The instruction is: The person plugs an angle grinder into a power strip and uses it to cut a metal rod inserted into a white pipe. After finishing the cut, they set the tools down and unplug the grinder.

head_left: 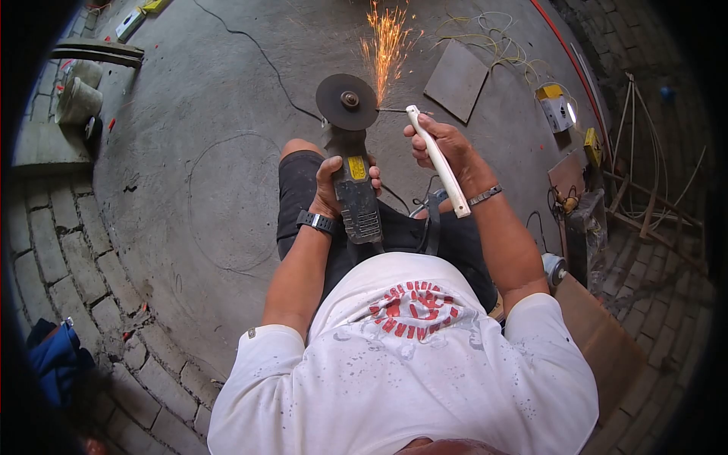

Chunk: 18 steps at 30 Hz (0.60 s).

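Observation:
My left hand [345, 184] is wrapped round the dark body of an angle grinder [359, 205], which has a yellow label. Its round black disc [341, 102] faces up at the far end. In my right hand [447, 148] is a white bar-like handle [440, 163], held at a slant. A thin dark rod [392, 111] reaches from the handle's top end to the disc's right edge. Orange sparks [388, 49] spray away from that edge, over the floor.
A grey square tile [456, 81] lies beyond my right hand, near tangled yellow wires [504, 45]. A black cord [265, 57] crosses the concrete floor. Small boxes [556, 108] and a cardboard sheet [599, 334] are at the right, a bucket [79, 101] at the left.

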Available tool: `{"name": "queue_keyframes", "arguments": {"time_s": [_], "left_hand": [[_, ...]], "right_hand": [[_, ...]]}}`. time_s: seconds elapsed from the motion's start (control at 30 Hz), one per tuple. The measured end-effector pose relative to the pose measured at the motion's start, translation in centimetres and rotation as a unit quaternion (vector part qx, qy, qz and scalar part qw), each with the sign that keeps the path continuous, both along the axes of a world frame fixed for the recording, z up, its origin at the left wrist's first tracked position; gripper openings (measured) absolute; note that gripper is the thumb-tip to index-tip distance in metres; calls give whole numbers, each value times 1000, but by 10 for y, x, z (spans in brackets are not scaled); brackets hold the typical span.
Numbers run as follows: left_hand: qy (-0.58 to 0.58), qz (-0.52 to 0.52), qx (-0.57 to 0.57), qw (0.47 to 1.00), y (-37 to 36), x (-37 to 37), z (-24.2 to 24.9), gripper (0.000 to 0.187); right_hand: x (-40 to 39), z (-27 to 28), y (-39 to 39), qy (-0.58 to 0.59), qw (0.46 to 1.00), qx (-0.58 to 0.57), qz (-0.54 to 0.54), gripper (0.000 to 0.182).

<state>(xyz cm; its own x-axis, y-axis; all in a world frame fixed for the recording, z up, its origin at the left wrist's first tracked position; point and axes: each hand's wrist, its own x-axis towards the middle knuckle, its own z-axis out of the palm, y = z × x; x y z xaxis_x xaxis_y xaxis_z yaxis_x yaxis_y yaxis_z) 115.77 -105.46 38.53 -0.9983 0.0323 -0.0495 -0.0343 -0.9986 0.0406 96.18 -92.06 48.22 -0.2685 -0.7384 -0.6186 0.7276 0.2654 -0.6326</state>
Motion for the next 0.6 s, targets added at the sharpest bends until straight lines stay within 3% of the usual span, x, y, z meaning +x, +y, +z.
{"name": "queue_keyframes", "arguments": {"time_s": [0.2, 0.4, 0.47, 0.5, 0.57, 0.6], "left_hand": [[-2, 0, 3, 1000, 0, 0, 0, 65], [-1, -4, 22, 1000, -1, -2, -1, 64], [0, -4, 18, 1000, -1, -2, -1, 65], [-1, -3, 15, 1000, -1, -1, 0, 65], [-7, -4, 27, 1000, 0, 0, -3, 65], [-11, -7, 38, 999, 0, -1, -3, 65]], "right_hand": [[-2, -5, 1, -15, 1000, -4, -1, 36], [-5, -6, 3, 70, 997, 24, -5, 40], [0, 8, 5, 303, 949, 79, 38, 35], [4, 13, 5, 302, 949, 79, 40, 35], [10, 21, 9, 536, 837, -2, 108, 23], [13, 28, 9, 537, 837, -1, 107, 23]]}}
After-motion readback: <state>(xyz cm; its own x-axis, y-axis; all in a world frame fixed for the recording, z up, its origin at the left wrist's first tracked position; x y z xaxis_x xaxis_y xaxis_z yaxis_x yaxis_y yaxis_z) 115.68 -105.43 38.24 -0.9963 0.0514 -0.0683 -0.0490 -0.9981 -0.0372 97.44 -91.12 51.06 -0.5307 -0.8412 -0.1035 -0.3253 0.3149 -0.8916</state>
